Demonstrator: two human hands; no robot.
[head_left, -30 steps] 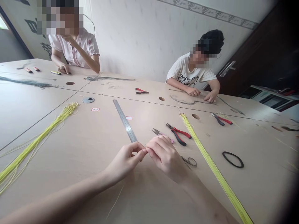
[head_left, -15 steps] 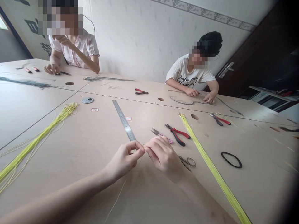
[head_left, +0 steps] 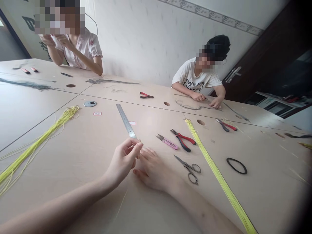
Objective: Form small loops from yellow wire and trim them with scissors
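Your left hand [head_left: 122, 160] is raised above the counter [head_left: 156, 125], its fingers [head_left: 133, 147] pinching a thin strand [head_left: 139, 140] at their tips. The strand's end shows a tiny bend or loop, too small to make out, and the fingers hide the gripped length. Your right hand [head_left: 152, 170] rests on the counter, its fingers [head_left: 146, 156] released and holding nothing. The end of a steel ruler [head_left: 126, 121] lies just beside the pinch. To the right of your right hand lie pink-handled thread snips [head_left: 167, 142], red-handled pliers [head_left: 182, 140] and steel scissors [head_left: 188, 169].
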